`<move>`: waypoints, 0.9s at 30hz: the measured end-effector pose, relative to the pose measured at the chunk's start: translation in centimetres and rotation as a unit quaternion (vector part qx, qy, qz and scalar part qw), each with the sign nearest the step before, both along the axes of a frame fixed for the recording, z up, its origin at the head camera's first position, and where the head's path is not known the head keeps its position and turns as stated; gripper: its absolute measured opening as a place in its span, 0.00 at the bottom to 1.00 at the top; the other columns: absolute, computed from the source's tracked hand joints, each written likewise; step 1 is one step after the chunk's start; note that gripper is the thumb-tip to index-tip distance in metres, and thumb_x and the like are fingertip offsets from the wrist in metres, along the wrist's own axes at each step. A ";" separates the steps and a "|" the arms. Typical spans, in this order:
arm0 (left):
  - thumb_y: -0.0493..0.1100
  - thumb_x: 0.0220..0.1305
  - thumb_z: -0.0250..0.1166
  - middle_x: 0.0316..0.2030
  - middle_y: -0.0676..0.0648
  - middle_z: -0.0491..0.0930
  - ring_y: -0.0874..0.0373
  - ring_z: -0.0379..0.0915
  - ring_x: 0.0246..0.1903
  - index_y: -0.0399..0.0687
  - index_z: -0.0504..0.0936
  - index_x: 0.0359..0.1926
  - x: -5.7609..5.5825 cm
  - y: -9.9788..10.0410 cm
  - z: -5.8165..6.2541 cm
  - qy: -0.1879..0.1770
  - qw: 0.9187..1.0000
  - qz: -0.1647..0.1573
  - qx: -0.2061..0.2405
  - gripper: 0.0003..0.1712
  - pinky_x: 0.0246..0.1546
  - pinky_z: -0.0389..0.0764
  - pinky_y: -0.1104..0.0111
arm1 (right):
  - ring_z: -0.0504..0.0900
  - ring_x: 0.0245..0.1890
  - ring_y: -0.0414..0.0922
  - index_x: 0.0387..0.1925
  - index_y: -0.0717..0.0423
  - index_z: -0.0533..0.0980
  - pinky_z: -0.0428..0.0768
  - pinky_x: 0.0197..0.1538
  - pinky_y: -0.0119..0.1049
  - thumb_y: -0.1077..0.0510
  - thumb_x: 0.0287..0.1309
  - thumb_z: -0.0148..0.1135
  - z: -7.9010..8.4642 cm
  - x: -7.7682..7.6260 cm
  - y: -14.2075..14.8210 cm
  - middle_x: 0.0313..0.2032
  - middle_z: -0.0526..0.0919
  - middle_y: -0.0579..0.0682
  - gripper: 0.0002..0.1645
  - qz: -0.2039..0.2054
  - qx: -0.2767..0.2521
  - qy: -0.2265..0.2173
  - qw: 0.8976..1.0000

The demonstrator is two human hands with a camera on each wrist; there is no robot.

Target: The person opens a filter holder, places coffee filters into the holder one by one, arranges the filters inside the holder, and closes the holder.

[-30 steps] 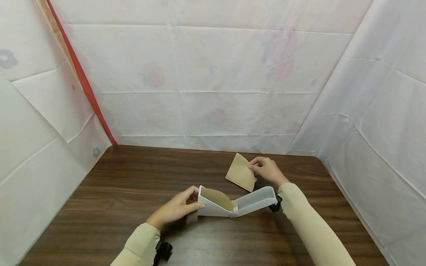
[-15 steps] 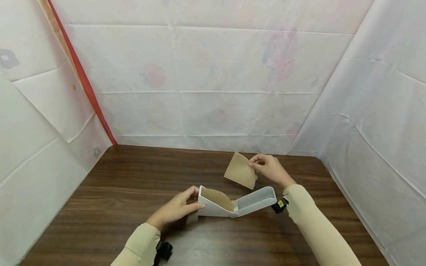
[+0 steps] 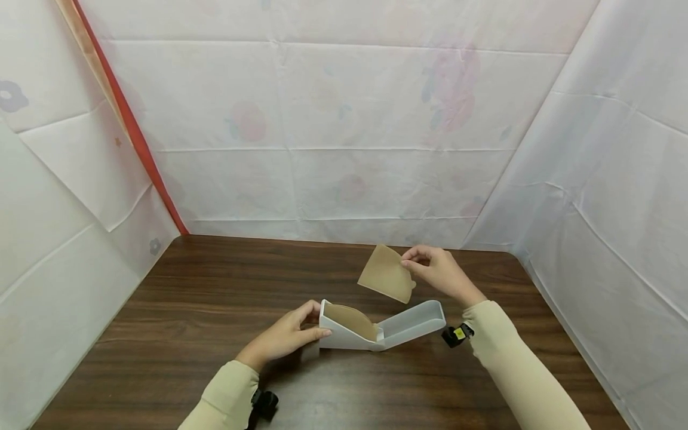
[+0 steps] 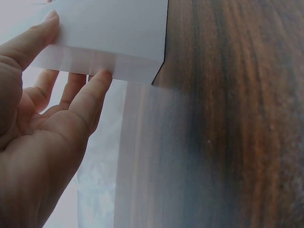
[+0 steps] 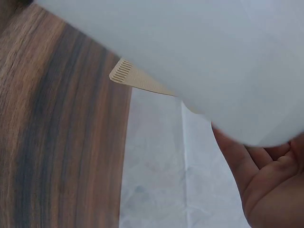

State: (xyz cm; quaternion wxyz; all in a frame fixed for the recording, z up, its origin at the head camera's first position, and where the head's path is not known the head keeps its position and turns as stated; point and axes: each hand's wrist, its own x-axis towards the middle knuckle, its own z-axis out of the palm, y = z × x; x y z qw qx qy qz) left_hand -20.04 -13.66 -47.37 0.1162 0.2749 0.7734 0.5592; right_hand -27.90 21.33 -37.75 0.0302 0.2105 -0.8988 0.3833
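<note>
My right hand (image 3: 442, 273) pinches a brown cone-shaped paper coffee filter (image 3: 383, 273) by its curved edge, holding it up behind the box. At the left end of a white filter box (image 3: 344, 341), my left hand (image 3: 286, 335) grips the box, thumb in front and fingers toward the back. More brown filters (image 3: 350, 319) stand inside the box. Its hinged lid (image 3: 414, 325) lies swung out to the right. In the right wrist view the lid (image 5: 190, 52) covers most of the filter (image 5: 137, 78) and part of the right hand (image 5: 275, 185).
Beneath everything is a dark wood-grain table (image 3: 226, 280). A pale patterned cloth (image 3: 333, 119) hangs behind the table and along both sides, with a red strip (image 3: 137, 140) at the left corner. A black wrist camera (image 3: 457, 334) sits close to the lid's right end.
My right hand has moved slightly right and up, away from the lid. The pinched filter has risen a little and tilted, shifting slightly left. My left hand and the box have stayed put.
</note>
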 end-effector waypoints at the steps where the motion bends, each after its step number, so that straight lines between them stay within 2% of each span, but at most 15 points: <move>1: 0.45 0.69 0.67 0.48 0.50 0.82 0.52 0.77 0.51 0.47 0.74 0.53 0.0 0.0 0.0 0.000 1.000 0.000 0.000 0.16 0.49 0.78 0.66 | 0.82 0.35 0.44 0.40 0.47 0.83 0.80 0.39 0.41 0.52 0.67 0.66 0.2 0.1 0.0 0.33 0.84 0.44 0.05 0.001 -0.002 0.001 1.000; 6: 0.45 0.70 0.66 0.48 0.50 0.82 0.52 0.77 0.51 0.47 0.74 0.53 0.0 0.0 -0.1 0.001 1.000 -0.001 0.001 0.16 0.49 0.78 0.66 | 0.81 0.33 0.44 0.40 0.47 0.83 0.79 0.36 0.37 0.53 0.67 0.66 0.7 0.6 -0.1 0.33 0.84 0.43 0.04 0.005 -0.007 0.010 1.000; 19: 0.45 0.70 0.66 0.49 0.50 0.81 0.53 0.77 0.51 0.47 0.73 0.53 -0.1 0.0 -0.1 0.002 1.000 -0.002 -0.002 0.16 0.49 0.78 0.66 | 0.78 0.28 0.44 0.40 0.45 0.82 0.76 0.29 0.35 0.50 0.66 0.67 1.5 1.9 -1.0 0.31 0.84 0.43 0.05 0.015 -0.022 0.013 1.000; 27: 0.45 0.69 0.67 0.48 0.50 0.82 0.53 0.77 0.50 0.47 0.74 0.53 -0.1 0.0 -0.2 0.007 1.000 0.000 0.000 0.16 0.48 0.78 0.65 | 0.76 0.24 0.42 0.39 0.43 0.82 0.75 0.27 0.34 0.51 0.66 0.67 2.5 3.4 -1.6 0.28 0.82 0.44 0.03 0.046 -0.033 0.037 0.998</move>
